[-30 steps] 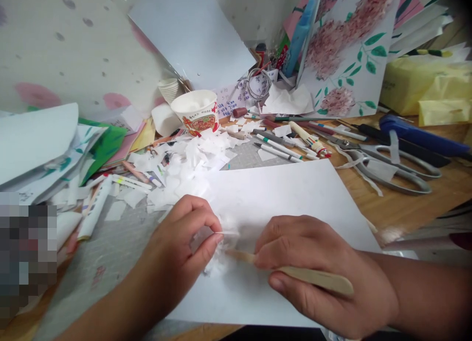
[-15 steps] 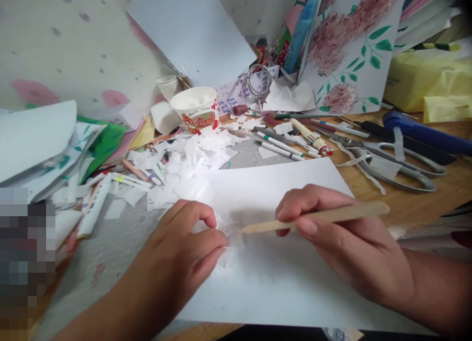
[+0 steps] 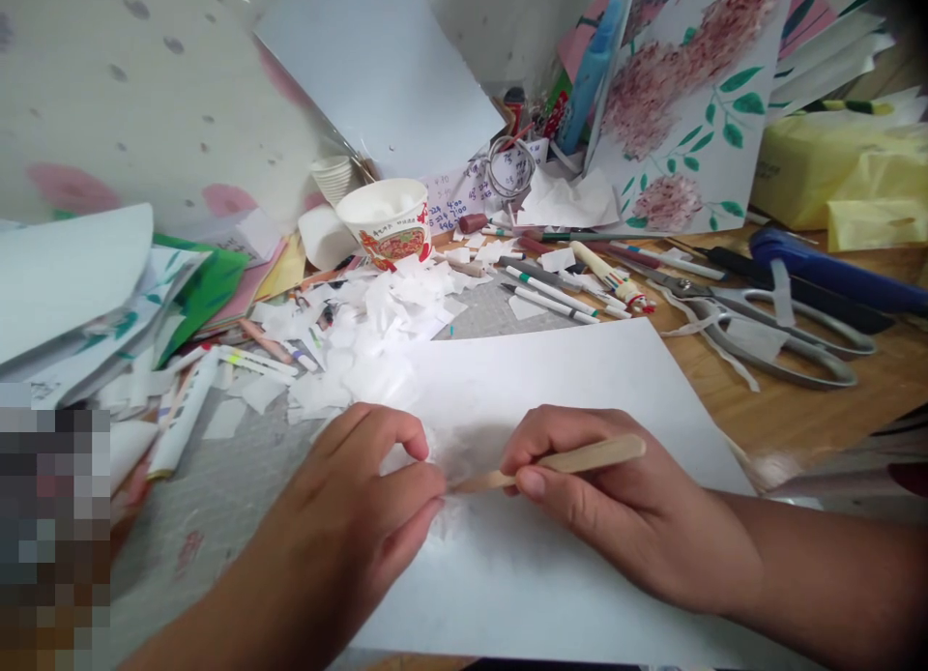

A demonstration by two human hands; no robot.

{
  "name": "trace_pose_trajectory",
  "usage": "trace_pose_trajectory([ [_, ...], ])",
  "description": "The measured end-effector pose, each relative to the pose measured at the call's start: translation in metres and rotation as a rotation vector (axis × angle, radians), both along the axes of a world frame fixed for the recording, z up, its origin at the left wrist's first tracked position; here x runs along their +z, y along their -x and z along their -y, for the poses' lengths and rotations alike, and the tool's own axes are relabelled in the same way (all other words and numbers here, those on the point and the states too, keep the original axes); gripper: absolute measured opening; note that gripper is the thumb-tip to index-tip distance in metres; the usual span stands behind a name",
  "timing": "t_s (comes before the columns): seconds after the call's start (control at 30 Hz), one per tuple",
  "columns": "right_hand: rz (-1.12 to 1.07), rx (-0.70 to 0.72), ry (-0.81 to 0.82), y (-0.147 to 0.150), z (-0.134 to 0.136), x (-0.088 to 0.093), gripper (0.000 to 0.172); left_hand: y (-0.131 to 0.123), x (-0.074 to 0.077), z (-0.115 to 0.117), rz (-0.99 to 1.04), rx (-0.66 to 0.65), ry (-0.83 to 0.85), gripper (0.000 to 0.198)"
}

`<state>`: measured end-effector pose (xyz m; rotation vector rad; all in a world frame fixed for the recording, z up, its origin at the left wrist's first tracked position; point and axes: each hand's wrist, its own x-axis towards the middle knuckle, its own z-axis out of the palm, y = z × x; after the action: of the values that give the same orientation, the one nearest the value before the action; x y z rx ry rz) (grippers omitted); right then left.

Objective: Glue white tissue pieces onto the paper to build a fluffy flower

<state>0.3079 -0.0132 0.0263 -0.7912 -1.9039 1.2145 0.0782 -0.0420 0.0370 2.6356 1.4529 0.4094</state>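
My right hand [image 3: 623, 507] grips a flat wooden stick [image 3: 580, 458] like a pen, its tip pointing left toward my left fingers. My left hand [image 3: 362, 507] is pinched on a small scrap of thin white tissue paper [image 3: 449, 458] lying on a large white sheet [image 3: 565, 371]. The stick's tip touches the scrap right beside my left fingertips. Both hands rest on the sheet near the desk's front edge.
A heap of torn white paper bits [image 3: 377, 313] lies behind the sheet, with a printed paper cup [image 3: 384, 221], pens [image 3: 551, 289] and markers [image 3: 185, 410]. Large scissors [image 3: 761, 328] lie on the wooden desk at right. Flower paintings [image 3: 681, 101] and paper stacks [image 3: 79, 284] stand around.
My right hand turned the stick from low and flat to angled, lifted away rightward, then brought its tip back to the scrap. My left hand stayed pinched in place.
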Motion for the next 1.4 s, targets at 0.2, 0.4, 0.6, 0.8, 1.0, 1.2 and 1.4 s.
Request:
trace_pose_trajectory([
  [0.2,0.060,-0.008,-0.019,0.011,-0.005,-0.005,0.020,0.010,-0.002,-0.011,0.183,0.063,0.118,0.015],
  [0.4,0.047,-0.012,0.013,0.016,-0.012,-0.014,0.023,0.009,-0.004,-0.011,0.227,0.098,0.217,0.012],
  [0.6,-0.111,-0.078,0.192,0.010,-0.014,-0.011,0.025,0.003,-0.008,-0.006,0.261,0.121,0.225,0.019],
  [0.8,-0.245,-0.247,0.313,0.008,-0.015,-0.014,0.025,0.006,-0.010,-0.004,0.212,0.115,0.250,0.026],
  [1.0,-0.166,-0.180,0.281,0.009,-0.013,-0.011,0.023,0.008,-0.008,-0.003,0.146,0.070,0.225,0.020],
  [1.2,-0.149,-0.088,0.188,0.008,-0.012,-0.012,0.023,0.009,-0.005,-0.002,0.091,0.079,0.249,0.015],
  [1.4,-0.128,0.023,0.146,0.008,-0.010,-0.008,0.018,0.011,-0.007,-0.003,0.087,0.056,0.269,0.018],
])
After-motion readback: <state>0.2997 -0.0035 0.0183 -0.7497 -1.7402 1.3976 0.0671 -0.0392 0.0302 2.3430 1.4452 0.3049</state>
